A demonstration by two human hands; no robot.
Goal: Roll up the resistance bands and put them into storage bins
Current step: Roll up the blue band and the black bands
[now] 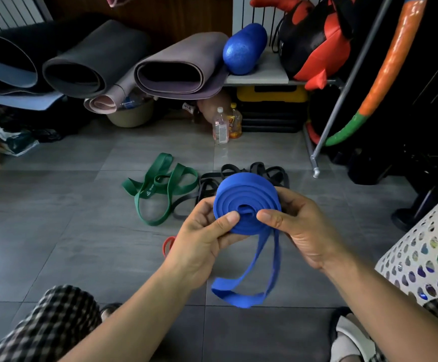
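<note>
Seated person, both grips closed round a wide blue rubber resistance band [246,202], most of it wound into a flat coil.

Left grip [202,239] pinches the coil's near left edge, thumb pressed on its face. Right grip [301,226] curls round the right side, thumb beside the centre. The coil is held in the air above the grey tiled floor [82,205], with a loose loop hanging below it between the forearms. On the floor beyond lie a green flat band [160,184], unrolled, and a tangle of thin black bands [265,169] just beside it. A small red band [168,245] shows near the left wrist. A white perforated plastic bin [421,246] stands at the right, close to the right forearm.
</note>
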